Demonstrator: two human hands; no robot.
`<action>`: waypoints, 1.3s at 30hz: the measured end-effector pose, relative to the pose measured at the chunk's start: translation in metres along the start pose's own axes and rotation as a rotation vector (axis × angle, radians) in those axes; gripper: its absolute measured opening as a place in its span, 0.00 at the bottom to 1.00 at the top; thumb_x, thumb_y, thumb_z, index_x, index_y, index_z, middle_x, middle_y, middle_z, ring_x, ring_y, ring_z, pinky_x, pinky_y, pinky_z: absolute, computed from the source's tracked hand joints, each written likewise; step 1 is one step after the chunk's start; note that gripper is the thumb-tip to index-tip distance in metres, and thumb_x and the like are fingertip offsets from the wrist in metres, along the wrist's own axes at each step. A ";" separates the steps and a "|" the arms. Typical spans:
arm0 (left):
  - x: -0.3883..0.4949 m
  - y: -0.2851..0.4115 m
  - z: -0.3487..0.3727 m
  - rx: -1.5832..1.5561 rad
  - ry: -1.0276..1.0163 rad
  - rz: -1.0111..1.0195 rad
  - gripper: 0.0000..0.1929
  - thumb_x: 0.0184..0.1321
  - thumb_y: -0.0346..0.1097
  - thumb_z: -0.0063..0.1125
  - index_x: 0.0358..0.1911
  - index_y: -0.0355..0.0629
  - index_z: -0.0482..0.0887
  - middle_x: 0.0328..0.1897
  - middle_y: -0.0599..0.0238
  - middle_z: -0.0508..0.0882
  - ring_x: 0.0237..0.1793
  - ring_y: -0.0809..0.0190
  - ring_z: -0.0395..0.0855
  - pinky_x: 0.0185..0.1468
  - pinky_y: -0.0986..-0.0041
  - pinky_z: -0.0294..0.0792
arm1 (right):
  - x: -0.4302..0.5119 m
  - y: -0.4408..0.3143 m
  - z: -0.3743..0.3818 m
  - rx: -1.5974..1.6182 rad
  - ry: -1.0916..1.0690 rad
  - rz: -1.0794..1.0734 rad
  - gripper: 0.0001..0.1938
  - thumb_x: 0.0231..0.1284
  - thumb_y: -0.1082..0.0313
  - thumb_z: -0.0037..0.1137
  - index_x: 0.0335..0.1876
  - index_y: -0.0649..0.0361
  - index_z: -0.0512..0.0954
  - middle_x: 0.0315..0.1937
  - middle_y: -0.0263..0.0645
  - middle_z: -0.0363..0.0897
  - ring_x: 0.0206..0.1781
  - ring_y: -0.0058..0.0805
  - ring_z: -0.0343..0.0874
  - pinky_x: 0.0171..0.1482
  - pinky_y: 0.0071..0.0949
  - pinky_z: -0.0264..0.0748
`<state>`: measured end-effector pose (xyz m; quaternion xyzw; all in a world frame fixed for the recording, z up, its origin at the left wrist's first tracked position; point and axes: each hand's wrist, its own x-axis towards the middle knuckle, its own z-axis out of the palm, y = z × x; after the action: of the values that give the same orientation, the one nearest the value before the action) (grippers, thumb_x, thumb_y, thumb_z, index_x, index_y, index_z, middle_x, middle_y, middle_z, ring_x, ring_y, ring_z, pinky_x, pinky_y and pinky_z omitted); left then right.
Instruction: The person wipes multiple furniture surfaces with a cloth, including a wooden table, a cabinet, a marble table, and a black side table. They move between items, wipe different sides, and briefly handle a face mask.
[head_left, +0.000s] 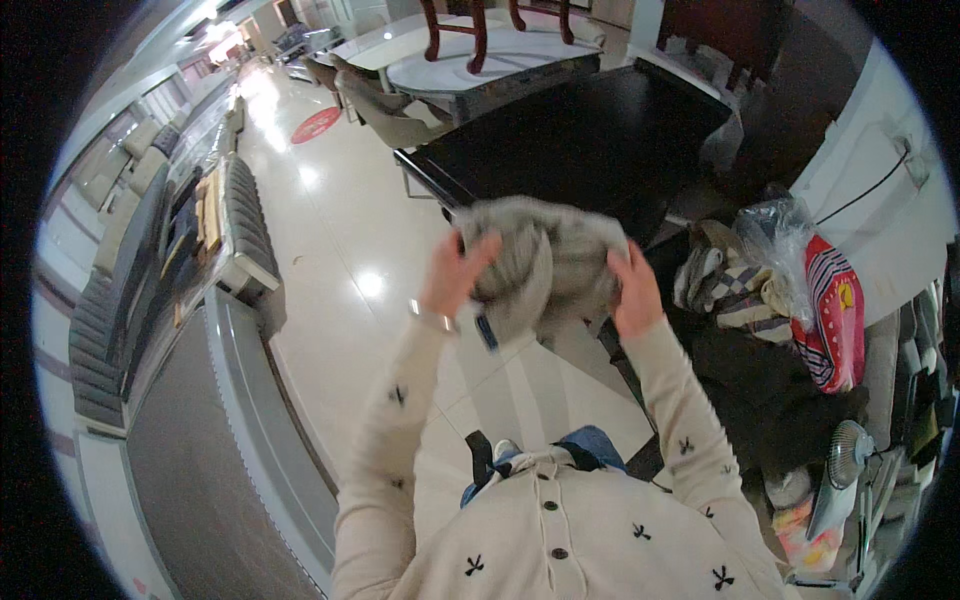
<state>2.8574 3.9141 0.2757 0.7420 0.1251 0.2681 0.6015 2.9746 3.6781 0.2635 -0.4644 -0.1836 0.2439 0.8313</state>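
Both my hands hold up a grey-beige cloth item (525, 262), probably a garment, in front of my body. My left hand (452, 274) grips its left edge, thumb on the near side. At the opposite edge, my right hand (636, 289) pinches the fabric. Motion blurs the cloth, and its folds sag between the hands. A small dark strip (486, 332), perhaps a tag, hangs below its left part. Fingers behind the fabric are hidden. Just beyond the cloth is a black tabletop (570, 135).
Folded clothes (739, 292), a clear plastic bag (776, 232) and a red patterned textile (836, 315) lie to my right. Nearer stands a small fan (847, 454). Mattresses and upholstered headboards (251, 214) line the left. Upturned stool legs (476, 37) rest on a white table (420, 75).
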 end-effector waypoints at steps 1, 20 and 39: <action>0.040 0.002 0.000 -0.099 0.022 0.055 0.23 0.62 0.49 0.62 0.50 0.36 0.79 0.40 0.66 0.84 0.38 0.70 0.77 0.44 0.74 0.72 | 0.029 -0.006 0.001 0.025 0.014 0.007 0.23 0.69 0.61 0.49 0.67 0.57 0.63 0.60 0.37 0.70 0.62 0.29 0.68 0.59 0.30 0.69; 0.246 -0.142 0.114 1.416 -0.500 -0.058 0.38 0.56 0.72 0.46 0.71 0.73 0.59 0.80 0.63 0.48 0.78 0.41 0.40 0.70 0.31 0.40 | 0.000 0.134 -0.267 -1.250 -0.234 0.528 0.15 0.59 0.63 0.52 0.52 0.54 0.77 0.43 0.45 0.83 0.45 0.46 0.82 0.47 0.40 0.77; 0.514 -0.281 -0.003 1.568 -0.026 -0.722 0.28 0.69 0.59 0.30 0.72 0.69 0.57 0.78 0.67 0.55 0.75 0.47 0.55 0.70 0.41 0.52 | -0.008 0.238 -0.453 -1.433 -0.587 1.224 0.15 0.60 0.57 0.52 0.49 0.54 0.78 0.30 0.48 0.79 0.33 0.48 0.79 0.37 0.42 0.76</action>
<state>3.3177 4.2466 0.1334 0.8608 0.4952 -0.1120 -0.0344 3.1531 3.4720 -0.1694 -0.7940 -0.2151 0.5686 0.0053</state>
